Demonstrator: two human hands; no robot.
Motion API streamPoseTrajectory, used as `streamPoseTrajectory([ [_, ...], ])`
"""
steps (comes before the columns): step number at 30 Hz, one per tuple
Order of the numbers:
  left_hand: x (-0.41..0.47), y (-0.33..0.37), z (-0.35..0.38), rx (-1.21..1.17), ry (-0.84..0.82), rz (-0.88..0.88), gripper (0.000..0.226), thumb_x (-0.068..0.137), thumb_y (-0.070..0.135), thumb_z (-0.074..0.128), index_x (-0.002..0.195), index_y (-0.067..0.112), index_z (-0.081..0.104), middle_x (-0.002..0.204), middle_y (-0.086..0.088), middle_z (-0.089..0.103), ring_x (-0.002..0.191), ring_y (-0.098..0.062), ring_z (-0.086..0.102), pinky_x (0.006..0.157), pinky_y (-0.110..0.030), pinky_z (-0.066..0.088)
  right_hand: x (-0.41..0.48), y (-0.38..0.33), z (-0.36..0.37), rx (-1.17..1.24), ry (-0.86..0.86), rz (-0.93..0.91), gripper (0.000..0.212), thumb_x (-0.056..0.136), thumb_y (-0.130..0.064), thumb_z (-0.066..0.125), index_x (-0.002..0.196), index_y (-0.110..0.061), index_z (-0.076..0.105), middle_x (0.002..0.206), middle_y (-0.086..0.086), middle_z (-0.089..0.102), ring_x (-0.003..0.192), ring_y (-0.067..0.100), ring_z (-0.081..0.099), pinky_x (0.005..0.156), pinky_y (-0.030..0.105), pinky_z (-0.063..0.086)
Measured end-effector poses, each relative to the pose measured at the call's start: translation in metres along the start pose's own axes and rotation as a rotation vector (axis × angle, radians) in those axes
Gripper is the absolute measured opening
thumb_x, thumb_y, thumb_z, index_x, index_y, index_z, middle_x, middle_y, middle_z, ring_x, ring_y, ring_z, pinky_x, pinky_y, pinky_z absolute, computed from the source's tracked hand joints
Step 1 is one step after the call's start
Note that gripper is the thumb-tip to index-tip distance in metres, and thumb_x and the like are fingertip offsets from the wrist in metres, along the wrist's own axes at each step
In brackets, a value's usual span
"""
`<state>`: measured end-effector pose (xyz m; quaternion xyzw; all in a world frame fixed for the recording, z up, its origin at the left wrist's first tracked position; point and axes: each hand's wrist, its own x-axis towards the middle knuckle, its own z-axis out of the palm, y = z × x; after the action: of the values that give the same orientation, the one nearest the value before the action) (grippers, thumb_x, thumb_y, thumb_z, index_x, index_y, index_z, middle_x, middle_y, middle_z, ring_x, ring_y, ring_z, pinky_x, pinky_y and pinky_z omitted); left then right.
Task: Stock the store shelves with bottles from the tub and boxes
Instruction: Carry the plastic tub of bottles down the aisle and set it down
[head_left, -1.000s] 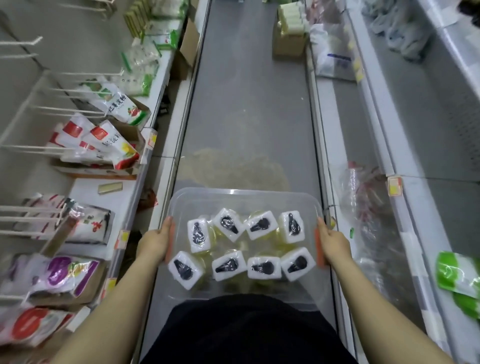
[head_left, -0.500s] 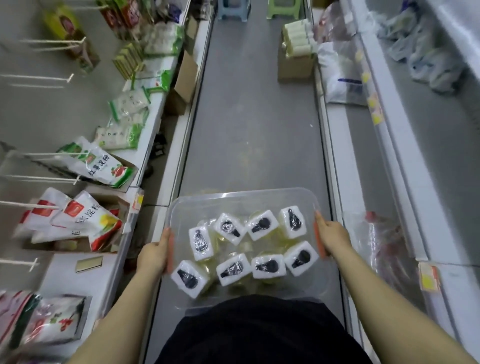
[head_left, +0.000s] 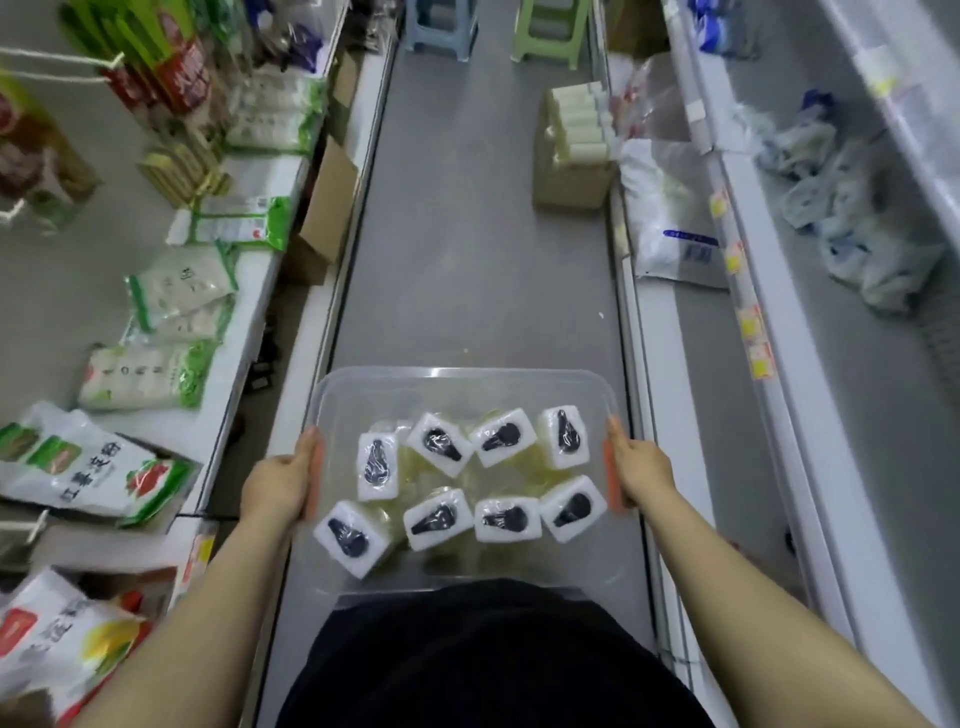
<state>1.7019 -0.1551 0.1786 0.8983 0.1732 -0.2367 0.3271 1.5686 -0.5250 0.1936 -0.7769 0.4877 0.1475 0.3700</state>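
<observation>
I carry a clear plastic tub (head_left: 462, 382) in front of my waist, above the grey aisle floor. Inside stand several bottles (head_left: 444, 451) with white square tops and black pump heads over yellowish liquid. My left hand (head_left: 280, 486) grips the tub's left orange handle. My right hand (head_left: 641, 470) grips the right orange handle. Ahead on the floor, against the right shelf, sits an open cardboard box (head_left: 571, 176) holding pale bottles.
Left shelves (head_left: 249, 275) carry white and green food bags, with a cardboard flap (head_left: 327, 208) jutting into the aisle. Right shelves (head_left: 737, 291) hold a white sack (head_left: 670, 228) and plastic bags. A blue stool (head_left: 441, 23) and a green stool (head_left: 553, 28) stand at the aisle's far end.
The tub stays in both hands while I move forward down the aisle. The shelf goods slide back past me, and the box and stools come closer into view.
</observation>
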Motion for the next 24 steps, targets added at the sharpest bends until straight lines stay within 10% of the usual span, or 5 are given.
streamPoseTrajectory([
  [19,0.281,0.320,0.005,0.184,-0.015,0.030,0.081,0.092,0.068,0.036,0.077,-0.005,0.067,0.086,-0.024,0.066,0.083,-0.036,0.060,0.078,-0.039,0.049,0.256,-0.229,-0.057,0.175,-0.022,0.234,0.068,0.096,-0.064,0.030,0.094,-0.004,0.063,0.085,0.014,0.062,0.083,0.031,0.060,0.082,0.038,0.052],
  [24,0.341,0.420,0.010,0.202,0.000,0.092,0.070,0.093,0.064,0.039,0.074,0.001,0.061,0.086,-0.020,0.059,0.082,-0.033,0.055,0.071,-0.034,0.039,0.325,-0.297,-0.094,0.159,0.031,0.267,0.073,0.097,-0.064,0.026,0.102,-0.002,0.063,0.089,0.015,0.060,0.070,0.027,0.053,0.067,0.034,0.043],
])
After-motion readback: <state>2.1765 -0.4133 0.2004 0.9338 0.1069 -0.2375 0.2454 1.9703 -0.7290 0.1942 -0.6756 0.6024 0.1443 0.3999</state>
